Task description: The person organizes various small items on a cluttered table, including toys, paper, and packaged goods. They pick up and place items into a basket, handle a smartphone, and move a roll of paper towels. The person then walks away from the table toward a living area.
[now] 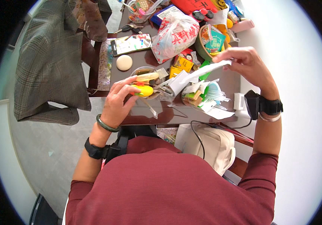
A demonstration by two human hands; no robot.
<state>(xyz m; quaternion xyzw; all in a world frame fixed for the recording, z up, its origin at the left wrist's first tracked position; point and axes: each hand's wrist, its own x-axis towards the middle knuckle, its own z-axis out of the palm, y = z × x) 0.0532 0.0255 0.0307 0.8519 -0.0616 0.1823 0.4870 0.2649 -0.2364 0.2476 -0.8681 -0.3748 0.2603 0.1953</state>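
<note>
My left hand (121,97) pinches a small yellow plastic object (144,90) with orange and green parts, possibly a toy. A pale yellow rounded piece (147,76) sits against the same fingertips; whether the two are joined I cannot tell. Below them stands a clear round container (142,70), partly hidden by the hand. Raised over the table's right side, my right hand (246,66) grips the end of a white paper strip (206,70), which slants down to the left. Under it is a clear tub (187,98) filled with papers, packets and a light blue face mask (215,91).
A smartphone (131,45), a round cream object (124,62) and keys (128,28) lie on the left of the dark table (149,119). Beyond are a knotted plastic bag (175,36) and a snack bowl (198,46). A black cable (220,123) hangs from my right wrist.
</note>
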